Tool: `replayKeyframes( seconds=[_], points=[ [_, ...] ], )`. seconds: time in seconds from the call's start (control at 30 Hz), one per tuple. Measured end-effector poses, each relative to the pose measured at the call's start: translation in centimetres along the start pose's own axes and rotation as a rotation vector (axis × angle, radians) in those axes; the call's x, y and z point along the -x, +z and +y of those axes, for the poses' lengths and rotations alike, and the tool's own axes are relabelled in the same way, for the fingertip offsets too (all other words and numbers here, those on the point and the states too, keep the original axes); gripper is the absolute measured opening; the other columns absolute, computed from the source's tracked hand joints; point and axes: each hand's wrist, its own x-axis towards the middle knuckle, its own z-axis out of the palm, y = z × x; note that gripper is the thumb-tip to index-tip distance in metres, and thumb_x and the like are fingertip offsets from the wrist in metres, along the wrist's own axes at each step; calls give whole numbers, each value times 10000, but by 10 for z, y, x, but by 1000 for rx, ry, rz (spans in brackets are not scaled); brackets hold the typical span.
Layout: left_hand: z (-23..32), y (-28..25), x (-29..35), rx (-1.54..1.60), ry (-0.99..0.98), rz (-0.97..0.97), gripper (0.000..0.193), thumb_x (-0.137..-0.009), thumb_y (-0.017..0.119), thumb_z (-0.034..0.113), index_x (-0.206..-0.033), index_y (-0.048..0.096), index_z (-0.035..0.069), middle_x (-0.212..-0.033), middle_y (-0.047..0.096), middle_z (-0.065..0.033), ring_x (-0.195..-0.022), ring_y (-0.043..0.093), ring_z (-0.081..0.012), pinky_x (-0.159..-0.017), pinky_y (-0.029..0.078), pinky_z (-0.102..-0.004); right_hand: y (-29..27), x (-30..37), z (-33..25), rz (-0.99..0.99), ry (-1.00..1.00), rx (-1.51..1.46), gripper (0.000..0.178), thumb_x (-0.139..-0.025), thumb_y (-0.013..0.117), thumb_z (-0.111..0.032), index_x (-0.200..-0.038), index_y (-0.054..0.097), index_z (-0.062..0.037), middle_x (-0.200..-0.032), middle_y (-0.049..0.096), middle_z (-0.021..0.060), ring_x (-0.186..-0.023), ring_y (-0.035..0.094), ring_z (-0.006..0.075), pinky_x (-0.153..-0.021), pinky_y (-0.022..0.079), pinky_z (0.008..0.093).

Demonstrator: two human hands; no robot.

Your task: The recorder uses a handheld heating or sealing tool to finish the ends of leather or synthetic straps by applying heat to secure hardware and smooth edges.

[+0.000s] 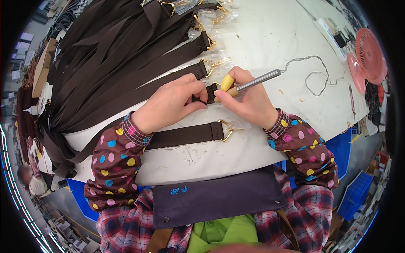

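Observation:
My left hand (174, 101) is closed on the end of a dark brown webbing strap (211, 93), its thumb and fingers pinching beside the stitched end. My right hand (252, 101) grips a corded pen-shaped tool (263, 79), much like a soldering iron, with a silvery barrel and a tan front part. A yellow finger cover (228, 82) sits on one right finger. The tool's front points down at the strap end; my thumb hides whether its tip touches. Nearer me lies another strap (185, 137) with a gold metal buckle (227, 130).
A big bundle of brown straps (109, 63) covers the table's left, with gold clasps (211, 65) partly wrapped in clear plastic. The tool's thin cord (312, 59) loops right. A white power strip (329, 38) and pink fan (370, 55) stand far right on the white table (278, 139).

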Motion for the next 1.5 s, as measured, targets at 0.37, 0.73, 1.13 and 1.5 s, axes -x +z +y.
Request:
replayKeyframes(
  seconds=[0.37, 0.73, 1.13, 1.5],
  points=[
    [-3, 4, 0, 28, 27, 91, 112, -827, 651, 43, -867, 547, 37, -850, 480, -45, -660, 476, -146, -619, 425, -270, 1, -1, 0, 34, -88, 66, 242, -772, 702, -116, -773, 482, -15, -644, 549, 82, -550, 527, 178, -510, 415, 291],
    [-3, 5, -1, 39, 27, 97, 111, -832, 647, 41, -868, 542, 34, -849, 484, -43, -654, 473, -140, -615, 423, -264, 1, 0, 0, 38, -111, 98, 241, -776, 700, -119, -778, 481, -18, -655, 551, 84, -557, 538, 186, -509, 422, 296],
    [-5, 5, -4, 31, 73, 139, 93, -865, 617, 50, -886, 527, 39, -836, 491, -22, -641, 479, -108, -570, 428, -244, 0, 0, 1, 40, -94, 80, 245, -790, 694, -121, -779, 471, -19, -656, 550, 75, -551, 530, 166, -503, 414, 276],
    [1, 9, -7, 329, -264, 210, 131, -928, 560, 111, -921, 452, 35, -771, 541, -41, -541, 531, -114, -478, 422, -260, 2, -3, 3, 79, 56, 3, 232, -829, 688, -114, -845, 472, -31, -681, 536, 24, -574, 469, 68, -498, 388, 224]
  ],
)
